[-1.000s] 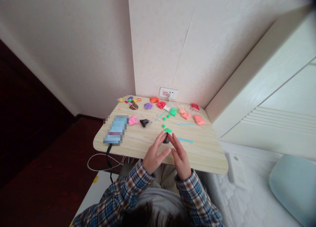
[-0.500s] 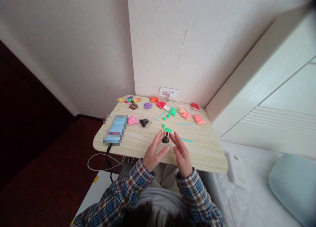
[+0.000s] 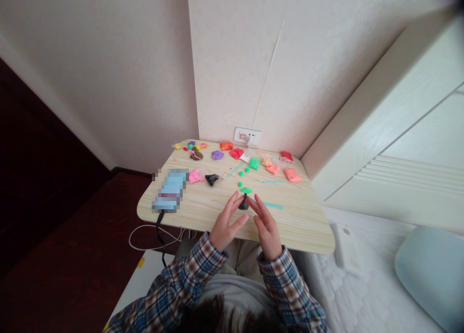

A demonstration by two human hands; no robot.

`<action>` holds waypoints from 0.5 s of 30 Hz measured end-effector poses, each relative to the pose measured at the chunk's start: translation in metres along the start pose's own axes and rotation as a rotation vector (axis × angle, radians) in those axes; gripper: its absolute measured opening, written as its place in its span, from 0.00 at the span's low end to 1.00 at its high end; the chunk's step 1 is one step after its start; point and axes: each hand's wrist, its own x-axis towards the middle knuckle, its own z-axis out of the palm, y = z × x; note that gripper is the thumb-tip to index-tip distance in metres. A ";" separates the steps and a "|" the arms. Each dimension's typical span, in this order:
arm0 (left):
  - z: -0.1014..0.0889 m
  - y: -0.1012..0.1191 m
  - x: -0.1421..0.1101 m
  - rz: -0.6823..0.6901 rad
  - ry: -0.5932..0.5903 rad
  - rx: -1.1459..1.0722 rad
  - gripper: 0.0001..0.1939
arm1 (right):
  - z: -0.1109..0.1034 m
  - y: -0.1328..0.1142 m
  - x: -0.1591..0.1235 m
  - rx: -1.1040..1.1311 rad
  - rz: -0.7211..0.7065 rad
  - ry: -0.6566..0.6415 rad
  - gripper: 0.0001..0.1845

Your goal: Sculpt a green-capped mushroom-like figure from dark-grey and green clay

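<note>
A small dark clay lump (image 3: 243, 205) stands on the light wooden table (image 3: 300, 226), with a flat green clay piece (image 3: 245, 190) just behind it. My left hand (image 3: 226, 224) is to its left and my right hand (image 3: 265, 224) to its right. Both have their fingers stretched out, and the fingertips lie close beside the lump. Neither hand grips it. A thin turquoise strip (image 3: 273, 206) lies on the table right of my right hand.
Across the far half of the table lie several small clay packets, among them pink (image 3: 195, 176), black (image 3: 212, 179), purple (image 3: 217, 154), red (image 3: 236, 153), green (image 3: 253, 163) and salmon (image 3: 292, 175). A blurred blue phone (image 3: 169, 190) with a cable lies at the left. A white bed frame stands on the right.
Both hands have drawn slightly back from the dark lump and their fingers have spread. The lump now stands free between the fingertips.
</note>
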 end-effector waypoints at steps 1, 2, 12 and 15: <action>0.000 0.000 0.000 0.003 -0.002 -0.003 0.37 | 0.000 0.001 0.000 0.002 0.001 -0.001 0.27; 0.000 0.000 0.000 0.005 0.000 -0.006 0.38 | 0.000 0.001 0.000 0.003 0.003 0.001 0.27; 0.001 -0.004 -0.001 -0.047 0.021 -0.037 0.39 | 0.002 0.014 -0.005 0.037 0.032 0.005 0.28; 0.001 -0.006 -0.001 -0.047 0.026 -0.057 0.40 | 0.003 0.016 -0.005 0.045 0.029 0.020 0.27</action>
